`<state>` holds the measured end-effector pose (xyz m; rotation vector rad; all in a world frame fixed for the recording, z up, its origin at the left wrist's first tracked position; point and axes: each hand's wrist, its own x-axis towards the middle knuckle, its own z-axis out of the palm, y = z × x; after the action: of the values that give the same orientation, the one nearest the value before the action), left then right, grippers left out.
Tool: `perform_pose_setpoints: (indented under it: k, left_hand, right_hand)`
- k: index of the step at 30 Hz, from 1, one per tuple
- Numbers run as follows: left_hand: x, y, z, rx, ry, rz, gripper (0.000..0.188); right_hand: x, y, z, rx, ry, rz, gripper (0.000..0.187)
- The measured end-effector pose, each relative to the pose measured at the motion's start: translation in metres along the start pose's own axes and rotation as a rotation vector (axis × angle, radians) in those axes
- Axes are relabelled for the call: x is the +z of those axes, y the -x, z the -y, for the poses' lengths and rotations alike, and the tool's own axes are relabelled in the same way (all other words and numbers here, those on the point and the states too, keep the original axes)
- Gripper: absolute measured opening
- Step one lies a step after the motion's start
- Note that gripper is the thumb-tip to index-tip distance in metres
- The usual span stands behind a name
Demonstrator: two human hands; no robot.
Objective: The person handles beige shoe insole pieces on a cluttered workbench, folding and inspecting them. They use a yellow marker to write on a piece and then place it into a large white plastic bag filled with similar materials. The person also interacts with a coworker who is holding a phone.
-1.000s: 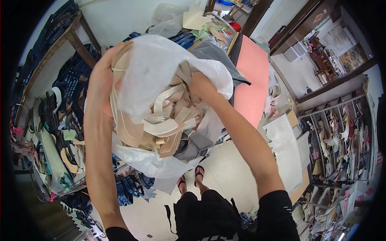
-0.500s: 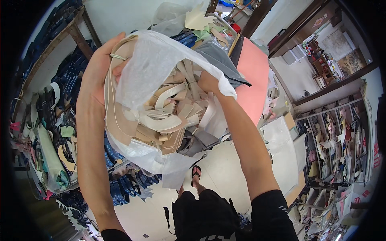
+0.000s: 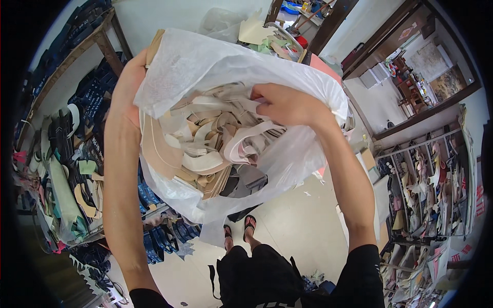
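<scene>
A large white plastic bag [image 3: 205, 51] hangs wide in front of me, full of cut beige and white material strips [image 3: 205, 159], with a few dark grey pieces [image 3: 251, 177] low in it. My left hand [image 3: 132, 77] is closed at the bag's left rim around a long bundle of beige strips [image 3: 159, 149], partly covered by the plastic. Inside the mouth at the right is my right hand [image 3: 292, 104], above the strips, thumb and forefinger apart, with nothing visible between them. Its other fingers are partly hidden.
Racks of dark blue cut pieces [image 3: 92, 102] stand on the left. At the right is a rack [image 3: 426, 179] packed with hanging scraps. Behind the bag lie loose offcuts [image 3: 257, 31] and part of a pink sheet [image 3: 323, 66]. A doorway [image 3: 405, 72] opens at the far right.
My right hand has come up off a tied grey-beige bundle in the bag and moved right. The bag's mouth is spread wider, covering most of the pink sheet; the left-hand bundle sits lower inside.
</scene>
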<state>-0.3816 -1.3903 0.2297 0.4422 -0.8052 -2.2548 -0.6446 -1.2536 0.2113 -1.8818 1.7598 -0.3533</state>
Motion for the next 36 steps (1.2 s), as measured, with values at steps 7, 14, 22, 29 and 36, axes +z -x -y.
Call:
perform_pose_setpoints:
  k: [7, 14, 22, 29, 36]
  left_hand:
    - [0.030, 0.021, -0.001, 0.026, -0.088, -0.104, 0.032]
    - [0.018, 0.028, 0.001, -0.057, -0.152, 0.066, 0.033]
    - [0.029, 0.025, 0.004, -0.030, -0.149, -0.114, 0.032]
    - [0.032, 0.023, 0.007, -0.085, -0.114, -0.031, 0.035]
    - [0.028, 0.025, 0.006, -0.123, -0.143, 0.073, 0.036]
  right_hand:
    - [-0.009, 0.015, 0.004, 0.091, -0.090, -0.267, 0.026]
    - [-0.012, 0.010, -0.003, -0.049, -0.424, -0.319, 0.026]
    - [0.000, -0.001, -0.027, 0.001, -0.502, -0.180, 0.030]
    - [0.039, -0.015, -0.032, -0.231, 0.002, -0.088, 0.026]
    - [0.142, -0.070, -0.016, -0.305, 0.511, -0.352, 0.024]
